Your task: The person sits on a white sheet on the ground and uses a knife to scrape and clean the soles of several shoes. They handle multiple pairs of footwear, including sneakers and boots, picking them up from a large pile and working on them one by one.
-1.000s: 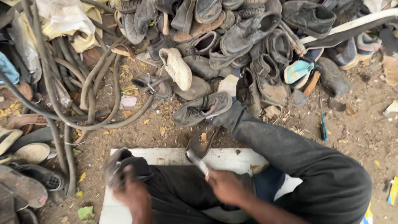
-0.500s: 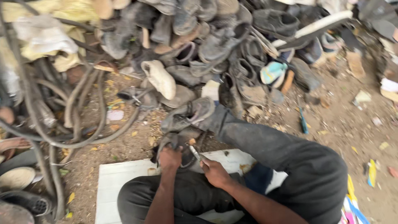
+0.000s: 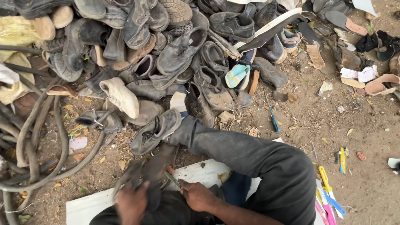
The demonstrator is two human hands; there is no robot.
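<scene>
The person sat on a white board (image 3: 89,207) laid on the dirt ground (image 3: 366,125), with one leg in dark trousers (image 3: 258,158) stretched out toward a big pile of old shoes (image 3: 175,46).

The left hand (image 3: 132,203) was closed around the near end of a dark worn shoe (image 3: 146,173) — the shoe reached up and away from that hand, over the far edge of the board, and part of it looked blurred. The right hand (image 3: 198,195) was just beside it, near the middle of the board, with its fingers folded around a thin tool (image 3: 171,178). The tip of the tool pointed up and left toward the shoe; whether it touched the shoe could not be told.

Beyond the board's far edge, the person's own foot wore a grey shoe (image 3: 155,131) that rested on the ground. Thick rubber hoses (image 3: 37,137) curved along the left side. A screwdriver with a blue handle (image 3: 273,118) lay on the dirt to the right of the leg, and some coloured tools — yellow, pink and blue (image 3: 327,200) — lay near the board's right edge.
</scene>
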